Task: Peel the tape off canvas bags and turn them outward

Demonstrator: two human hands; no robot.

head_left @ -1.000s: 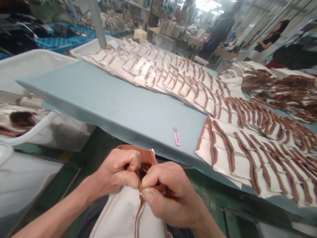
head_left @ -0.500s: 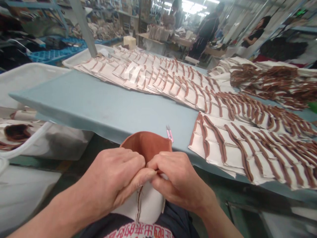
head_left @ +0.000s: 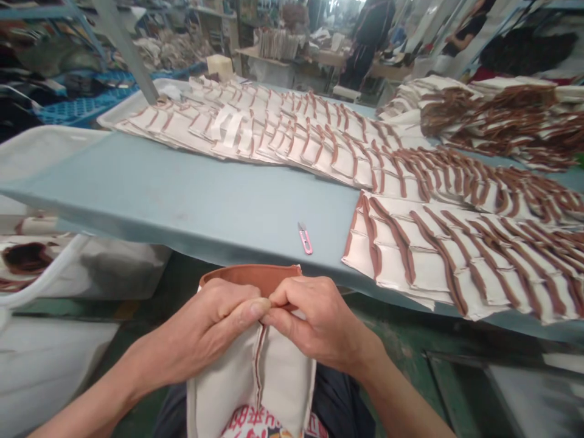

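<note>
Low in front of me I hold a tube-like sewn piece (head_left: 287, 365), cream outside and brown inside, with a seam running down its middle. My left hand (head_left: 221, 319) pinches its top edge just left of the seam. On the right side of that seam, my right hand (head_left: 314, 316) grips the same edge, thumb and fingers pressed together. Both hands meet at the top of the seam, and the fingertips hide the material there. Beyond the piece, pink thread snips (head_left: 305, 238) lie on the blue tabletop (head_left: 182, 194), touched by neither hand.
Overlapping rows of cream pieces with brown strips (head_left: 410, 243) cover the table's right and far side. A heaped stack (head_left: 502, 121) stands at the back right. White tubs (head_left: 132, 267) sit to the left, near a metal post (head_left: 128, 55). Other people (head_left: 369, 36) are in the background.
The sewn piece now shows more of its cream outside and less of its brown inside. Both hands still grip its edge beside the seam. The camera view has shifted, with the snips lying still.
</note>
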